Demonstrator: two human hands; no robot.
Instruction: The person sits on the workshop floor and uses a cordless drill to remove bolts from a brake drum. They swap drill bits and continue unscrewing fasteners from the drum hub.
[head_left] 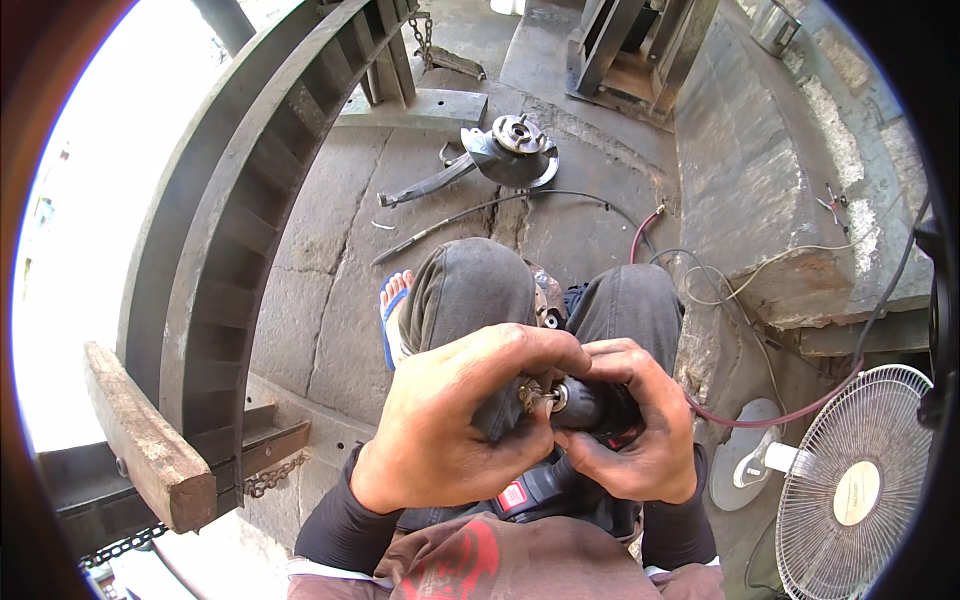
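In front of my lap, both hands meet at the nose of a black cordless drill (588,404). My right hand (645,415) is wrapped round the drill's front end, next to its silver chuck tip. The fingers of my left hand (465,410) pinch a small brass-coloured, bristly piece (532,396) that looks like a wire brush, with its thin shank at the chuck. Whether the shank sits inside the chuck I cannot tell. Below the hands the drill's dark base (545,484) with a red label rests near my lap. Fingers hide part of both things.
A wheel hub with a dust shield and arm (508,150) lies on the concrete beyond my knees. A dark hose (470,211) runs across the floor to a red hose (745,420). At right stands a fan (850,490); at left, a steel frame (240,190) and wooden block (150,440).
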